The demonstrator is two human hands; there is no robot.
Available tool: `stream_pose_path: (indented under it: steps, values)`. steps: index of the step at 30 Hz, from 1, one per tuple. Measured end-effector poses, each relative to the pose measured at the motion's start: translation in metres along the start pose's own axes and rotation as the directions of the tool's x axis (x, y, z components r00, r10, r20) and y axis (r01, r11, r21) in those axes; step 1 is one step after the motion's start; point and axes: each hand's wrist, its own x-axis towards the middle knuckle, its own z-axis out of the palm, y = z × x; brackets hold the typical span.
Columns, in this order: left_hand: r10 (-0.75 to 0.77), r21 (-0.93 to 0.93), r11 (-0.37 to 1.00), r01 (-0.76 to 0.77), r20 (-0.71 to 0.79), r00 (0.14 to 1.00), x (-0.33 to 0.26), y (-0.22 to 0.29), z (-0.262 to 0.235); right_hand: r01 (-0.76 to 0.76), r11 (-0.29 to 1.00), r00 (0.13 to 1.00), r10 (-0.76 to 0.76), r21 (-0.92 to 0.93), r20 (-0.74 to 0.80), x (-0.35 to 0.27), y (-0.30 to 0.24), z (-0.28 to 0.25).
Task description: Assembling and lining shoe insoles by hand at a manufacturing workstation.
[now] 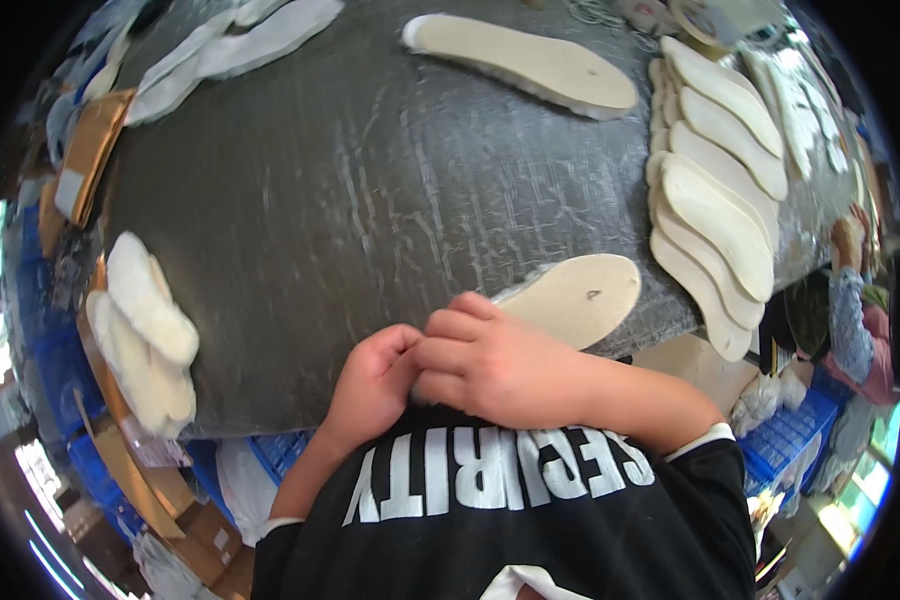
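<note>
My left hand (375,385) and my right hand (485,365) meet at the table's near edge, close to my chest. Both have curled fingers pressed together. Whatever lies between them, if anything, is hidden. A cream insole (585,300) with a fluffy underside lies just beyond my right hand, which covers part of it. Farther off, another fleece-backed insole (525,65) rests flat side up. Several overlapping cream insoles (720,185) form a fanned pile on the right.
The dark table (300,220) carries fluffy white insoles (150,340) at its left edge and more white pieces (225,60) at the far left. A brown package (95,155) sits by the left edge. Tape rolls (705,25) lie far right. Another person's arm (850,300) reaches in at right.
</note>
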Motion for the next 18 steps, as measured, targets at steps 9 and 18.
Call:
stream_pose_path:
  steps: [9, 18]
  values:
    - [0.034, -0.213, 0.977, 0.003, 0.169, 0.985, 0.001, 0.014, -0.005, -0.047, 0.998, 0.99, 0.042, -0.033, -0.138, -0.009, 0.01, -0.009]
    - [0.068, -0.163, 0.985, -0.05, 0.107, 0.992, 0.004, 0.008, 0.006, -0.114, 0.993, 0.991, 0.112, -0.019, -0.067, -0.002, 0.004, -0.019]
